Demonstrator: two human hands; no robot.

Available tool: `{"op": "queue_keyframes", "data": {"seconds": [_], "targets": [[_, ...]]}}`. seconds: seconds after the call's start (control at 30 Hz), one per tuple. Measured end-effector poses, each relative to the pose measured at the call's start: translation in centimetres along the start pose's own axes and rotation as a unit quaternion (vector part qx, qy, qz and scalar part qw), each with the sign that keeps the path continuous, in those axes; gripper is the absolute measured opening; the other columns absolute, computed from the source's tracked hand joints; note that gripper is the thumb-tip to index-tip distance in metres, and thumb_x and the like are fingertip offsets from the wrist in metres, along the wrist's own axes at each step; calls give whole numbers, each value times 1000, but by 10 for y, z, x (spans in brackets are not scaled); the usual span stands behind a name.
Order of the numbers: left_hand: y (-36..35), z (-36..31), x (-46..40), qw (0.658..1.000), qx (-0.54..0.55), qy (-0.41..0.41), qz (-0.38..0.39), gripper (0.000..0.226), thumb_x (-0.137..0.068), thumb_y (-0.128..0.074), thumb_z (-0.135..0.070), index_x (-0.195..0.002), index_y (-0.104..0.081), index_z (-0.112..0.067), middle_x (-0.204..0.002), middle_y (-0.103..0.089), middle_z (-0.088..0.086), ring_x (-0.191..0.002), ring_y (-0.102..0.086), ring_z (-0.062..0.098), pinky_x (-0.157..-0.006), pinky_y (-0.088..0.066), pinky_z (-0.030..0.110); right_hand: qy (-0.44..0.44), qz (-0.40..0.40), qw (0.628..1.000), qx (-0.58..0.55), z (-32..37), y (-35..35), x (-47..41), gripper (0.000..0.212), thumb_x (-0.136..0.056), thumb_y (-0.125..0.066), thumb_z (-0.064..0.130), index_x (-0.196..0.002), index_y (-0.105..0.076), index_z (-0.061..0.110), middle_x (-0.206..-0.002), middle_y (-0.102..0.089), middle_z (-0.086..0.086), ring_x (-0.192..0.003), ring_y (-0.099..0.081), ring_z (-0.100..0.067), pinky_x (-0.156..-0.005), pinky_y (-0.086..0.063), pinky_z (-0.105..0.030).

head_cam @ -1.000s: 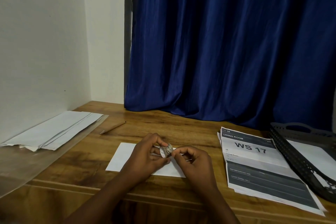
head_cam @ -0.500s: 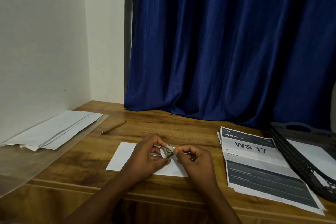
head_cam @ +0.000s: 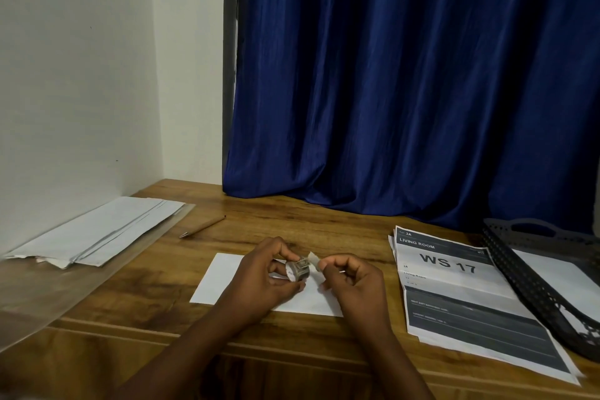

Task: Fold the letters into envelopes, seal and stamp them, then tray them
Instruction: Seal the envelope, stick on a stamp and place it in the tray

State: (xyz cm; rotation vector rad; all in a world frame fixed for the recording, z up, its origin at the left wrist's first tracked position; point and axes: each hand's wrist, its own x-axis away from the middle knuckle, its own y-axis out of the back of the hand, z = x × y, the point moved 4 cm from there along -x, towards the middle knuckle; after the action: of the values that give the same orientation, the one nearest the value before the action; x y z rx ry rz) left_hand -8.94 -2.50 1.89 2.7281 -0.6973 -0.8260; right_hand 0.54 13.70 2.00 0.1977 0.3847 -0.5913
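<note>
A white envelope [head_cam: 224, 276] lies flat on the wooden table, partly under my hands. Above it my left hand [head_cam: 259, 279] holds a small roll of stamps [head_cam: 297, 269] between thumb and fingers. My right hand [head_cam: 350, 276] pinches the loose end of the stamp strip [head_cam: 314, 260], pulled a short way off the roll. A stack of printed letters [head_cam: 454, 289] headed "WS 17" lies to the right. The dark mesh tray [head_cam: 532, 276] stands at the far right with a white envelope [head_cam: 565, 276] inside.
A pile of white envelopes [head_cam: 97, 230] rests on a clear plastic sheet [head_cam: 39, 295] at the left. A pen [head_cam: 203, 227] lies behind my hands. A blue curtain [head_cam: 406, 91] hangs behind the table; a white wall closes the left.
My right hand has drawn slightly right, pulling the stamp strip's end away from the roll. My left hand has kept the roll in place.
</note>
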Motion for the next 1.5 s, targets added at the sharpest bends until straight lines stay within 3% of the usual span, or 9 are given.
{"op": "queue_keyframes", "data": {"seconds": [0.23, 0.47, 0.67, 0.8, 0.97, 1.07, 1.23, 1.37, 1.5], "targets": [[3, -1, 0, 999, -8, -14, -28, 41, -75, -91, -16, -103, -66, -31, -113, -68, -12, -98, -71, 11, -77, -63, 30, -18, -60, 998, -18, -4, 8, -2, 7, -94, -70, 14, -89, -75, 15, -82, -77, -1, -65, -72, -24, -59, -56, -24], [21, 1, -8, 990, -15, -13, -141, 42, -76, -90, -17, -108, -67, -30, -118, -62, -7, -90, -69, 8, -73, -52, 12, -36, -31, 997, 56, -7, 4, -3, 7, -91, -74, 23, -85, -76, 23, -79, -75, 12, -72, -71, -11, -70, -60, -30], [68, -3, -24, 978, -153, 53, -130, 34, -77, -84, -49, -103, -64, -42, -108, -64, -23, -91, -65, 1, -78, -54, 26, -45, -27, 996, 66, -8, 3, -4, 8, -91, -73, 25, -84, -77, 24, -78, -75, 13, -79, -70, -13, -69, -57, -25], [112, 8, -33, 932, -332, 108, -98, 33, -82, -74, -58, -107, -65, -37, -101, -63, -19, -89, -61, 4, -78, -51, 26, -50, -23, 997, 56, -9, 1, -5, 10, -91, -74, 24, -82, -78, 20, -74, -75, 10, -74, -71, -16, -66, -57, -27], [146, 25, -52, 788, -609, 83, 17, 41, -94, -57, -54, -122, -68, -27, -126, -61, -2, -113, -55, 19, -92, -52, 36, -37, -24, 997, 58, -12, 0, -7, 13, -88, -77, 21, -75, -77, 18, -70, -75, 3, -72, -72, -21, -70, -58, -35], [151, 39, -64, 742, -659, 100, 75, 42, -94, -61, -49, -128, -65, -23, -133, -57, 3, -121, -51, 24, -95, -47, 39, -35, -22, 997, 65, -15, 0, -9, 15, -87, -79, 22, -73, -77, 20, -68, -75, 3, -73, -72, -21, -73, -59, -39], [148, 49, -77, 716, -676, 112, 131, 47, -95, -62, -49, -129, -64, -16, -140, -53, 7, -128, -47, 26, -101, -45, 41, -37, -20, 997, 67, -14, -1, -8, 15, -86, -79, 23, -72, -77, 20, -70, -76, 2, -74, -72, -23, -75, -59, -42], [147, 47, -77, 720, -665, 128, 152, 65, -93, -58, -61, -141, -53, -18, -150, -46, 9, -136, -42, 31, -108, -41, 48, -39, -21, 997, 55, -11, 0, -7, 12, -87, -78, 21, -75, -77, 19, -71, -76, 3, -75, -71, -22, -76, -59, -41], [112, 21, -69, 816, -564, 89, 97, 74, -91, -57, -66, -150, -42, -22, -156, -40, 5, -141, -40, 30, -113, -40, 48, -53, -35, 998, 4, -8, 2, -6, 9, -88, -76, 15, -79, -77, 14, -71, -76, -2, -73, -71, -26, -66, -53, -32]]}}
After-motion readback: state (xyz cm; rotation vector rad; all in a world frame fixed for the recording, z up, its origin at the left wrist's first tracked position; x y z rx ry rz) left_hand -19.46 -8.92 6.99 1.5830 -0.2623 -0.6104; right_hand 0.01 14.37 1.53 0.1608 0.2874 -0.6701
